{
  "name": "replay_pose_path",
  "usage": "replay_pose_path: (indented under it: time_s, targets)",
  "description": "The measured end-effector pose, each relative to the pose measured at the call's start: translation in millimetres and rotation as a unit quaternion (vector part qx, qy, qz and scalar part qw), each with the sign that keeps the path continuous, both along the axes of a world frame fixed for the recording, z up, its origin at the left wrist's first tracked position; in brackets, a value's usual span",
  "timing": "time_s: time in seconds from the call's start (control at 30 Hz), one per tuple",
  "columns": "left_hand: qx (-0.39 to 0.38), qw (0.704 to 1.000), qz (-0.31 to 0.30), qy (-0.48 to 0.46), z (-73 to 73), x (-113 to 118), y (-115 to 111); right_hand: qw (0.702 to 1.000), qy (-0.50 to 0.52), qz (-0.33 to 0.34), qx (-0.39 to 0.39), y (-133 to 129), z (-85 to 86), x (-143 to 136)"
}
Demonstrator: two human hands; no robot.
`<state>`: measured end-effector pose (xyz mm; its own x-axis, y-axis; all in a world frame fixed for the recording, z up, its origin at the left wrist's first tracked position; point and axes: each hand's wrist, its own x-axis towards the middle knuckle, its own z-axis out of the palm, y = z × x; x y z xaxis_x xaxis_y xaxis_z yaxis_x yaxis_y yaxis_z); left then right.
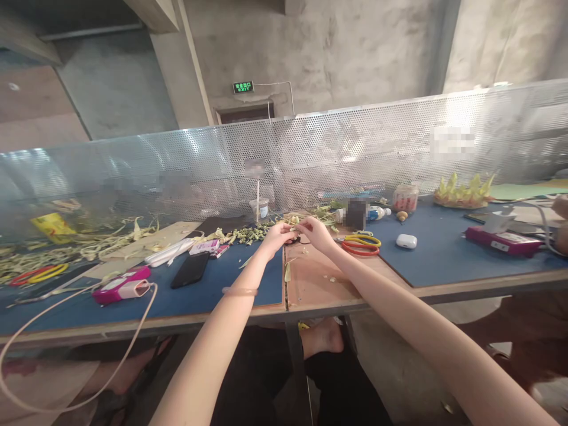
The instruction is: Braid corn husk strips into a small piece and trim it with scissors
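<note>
My left hand (277, 238) and my right hand (316, 232) meet above the wooden part of the table, fingertips nearly touching. Both are closed around a small pale-green plant piece (293, 228), whose exact shape is too small to tell. Right of my right hand lie scissors with red and yellow handles (361, 244). Small green pieces (251, 234) are heaped left of my left hand. A few pale scraps (288, 271) lie on the wood below my hands.
A black phone (190, 270), a magenta tissue pack (122, 286) with a cable and plant strips (35, 257) lie left. Rightward are a white earphone case (406, 241), a jar (405, 198) and another tissue pack (503, 241). A perforated metal screen (199, 171) stands behind.
</note>
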<state>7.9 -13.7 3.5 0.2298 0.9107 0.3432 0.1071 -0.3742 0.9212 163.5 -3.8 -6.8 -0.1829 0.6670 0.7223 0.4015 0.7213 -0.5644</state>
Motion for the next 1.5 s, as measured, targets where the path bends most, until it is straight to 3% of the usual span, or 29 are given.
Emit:
replay_pose_path:
  time_s: [0.67, 1.5]
  targets:
    - [0.007, 0.999, 0.006, 0.031, -3.8, -3.8, 4.8, 0.999, -0.009, 0.025, -0.022, 1.0, -1.3, 1.7]
    - [0.031, 0.998, -0.004, 0.048, 0.8, -0.5, -4.2, 0.99, -0.01, 0.073, -0.124, 8.5, -5.0, 7.8]
